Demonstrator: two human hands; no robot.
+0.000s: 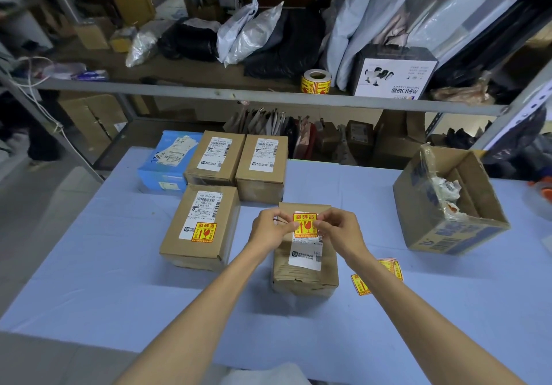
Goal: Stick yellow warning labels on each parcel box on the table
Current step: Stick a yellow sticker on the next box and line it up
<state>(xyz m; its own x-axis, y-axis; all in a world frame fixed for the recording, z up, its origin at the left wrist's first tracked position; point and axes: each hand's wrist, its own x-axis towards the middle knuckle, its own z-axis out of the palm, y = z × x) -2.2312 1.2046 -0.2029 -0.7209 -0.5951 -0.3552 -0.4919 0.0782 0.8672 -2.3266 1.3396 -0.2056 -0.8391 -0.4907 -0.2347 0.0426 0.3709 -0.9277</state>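
A yellow warning label (304,223) is held between both hands above the near brown parcel box (304,268). My left hand (268,229) pinches its left edge and my right hand (337,230) pinches its right edge. To the left, another brown box (200,226) carries a yellow label (204,232) beside its white shipping label. Two more brown boxes (215,157) (263,166) and a blue box (167,160) stand behind, showing only white shipping labels. Loose yellow labels (376,275) lie on the cloth under my right forearm.
The table has a light blue cloth (89,265). An open cardboard carton (448,202) holding paper scraps stands at the right. A roll of yellow labels (316,82) sits on the grey shelf (179,90) behind, among bags and a white product box (394,76).
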